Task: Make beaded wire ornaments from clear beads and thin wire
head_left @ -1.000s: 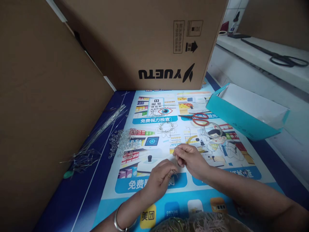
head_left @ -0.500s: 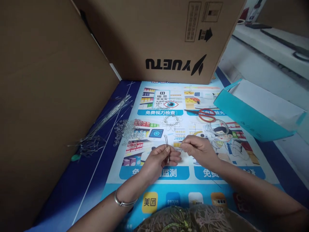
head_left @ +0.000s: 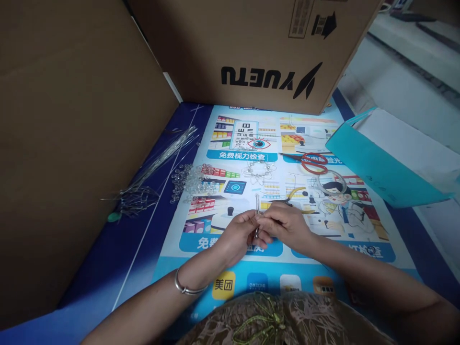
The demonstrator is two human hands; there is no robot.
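Left hand (head_left: 237, 237): clamped on thin wires (head_left: 258, 206), toward counter's (head_left: 125, 249) near edge
Right hand (head_left: 283, 223): just joined it; grip state cannot be told
Wires: now worked two-handed

The desk (head_left: 136, 268) carries clear beads (head_left: 192, 183) and a wire bundle (head_left: 163, 160) left of the left grip (head_left: 235, 239), a beaded ring (head_left: 259, 174) beyond it, pliers (head_left: 296, 194) and red-handled scissors (head_left: 314, 163) beyond the right grip (head_left: 287, 223).
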